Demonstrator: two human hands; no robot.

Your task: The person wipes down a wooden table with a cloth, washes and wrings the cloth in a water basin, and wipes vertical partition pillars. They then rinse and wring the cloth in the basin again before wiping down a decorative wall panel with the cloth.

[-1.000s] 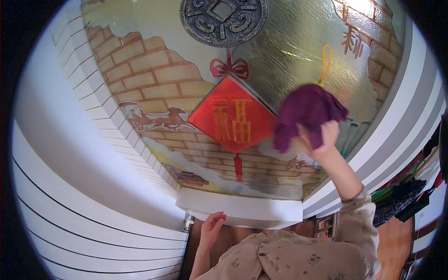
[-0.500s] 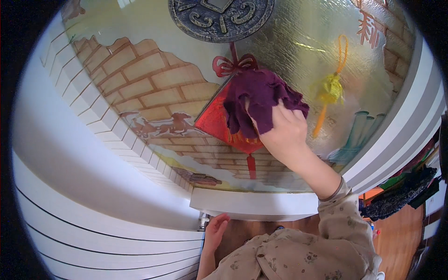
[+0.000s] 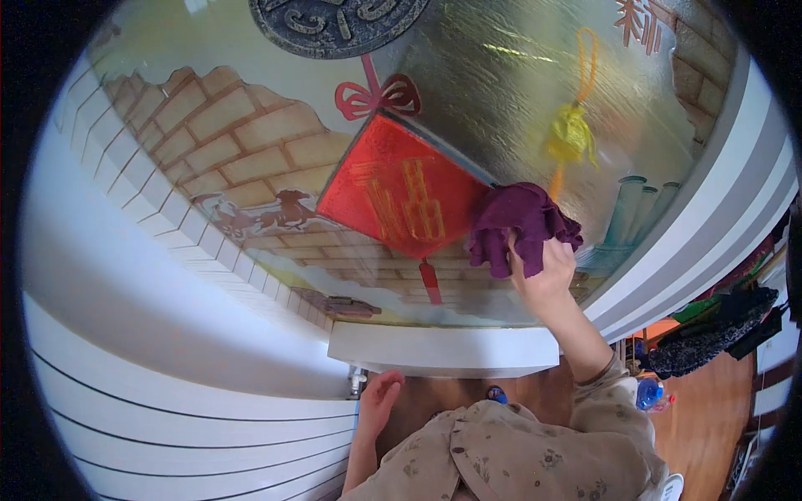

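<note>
My right hand is closed on a crumpled purple cloth. The cloth presses against a glossy decorated panel, just off the right corner of a red diamond with gold markings. Some fingers are hidden in the cloth's folds. My left hand hangs low, below the panel and near a white pipe valve. Its fingers are loosely bent, a little apart, with nothing in them.
A white ledge runs under the panel. White ribbed panelling stands at the left, and a striped white frame curves along the right. Dark clothes hang at the right, above a blue-capped bottle on the wooden floor.
My right hand has wiped the cloth rightward and down, off the red diamond, which now shows whole. The view has shifted slightly. My left hand stays low beside the valve.
</note>
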